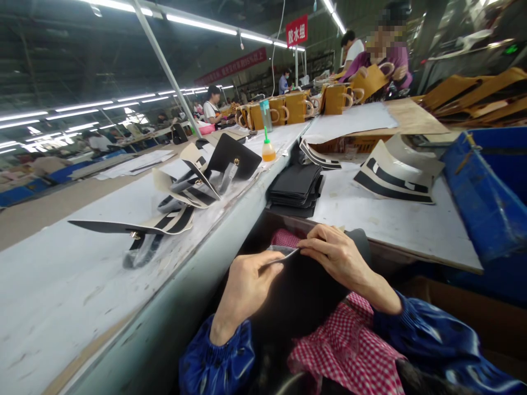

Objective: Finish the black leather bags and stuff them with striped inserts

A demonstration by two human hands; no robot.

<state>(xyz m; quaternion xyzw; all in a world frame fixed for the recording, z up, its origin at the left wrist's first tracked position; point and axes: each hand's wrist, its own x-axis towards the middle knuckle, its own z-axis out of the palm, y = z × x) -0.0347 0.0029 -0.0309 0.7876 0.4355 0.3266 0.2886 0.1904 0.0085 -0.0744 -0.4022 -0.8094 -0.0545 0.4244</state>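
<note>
On my lap I hold a black leather piece point(304, 291) over a red checked apron point(346, 345). My left hand point(247, 288) is closed on its near edge, thumb and fingers pinching a thin grey strip point(282, 253) along the top. From the other side my right hand point(337, 258) pinches the same edge, fingers pressed together. Both arms wear blue sleeve covers.
A long white conveyor table point(61, 285) at left carries black-and-cream cut pieces point(181, 192). A stack of black pieces point(296, 186), a glue bottle point(268, 149) and more cut pieces point(395, 175) lie on the white bench ahead. A blue bin point(486, 192) stands right. Tan bags point(288, 107) and other workers are farther back.
</note>
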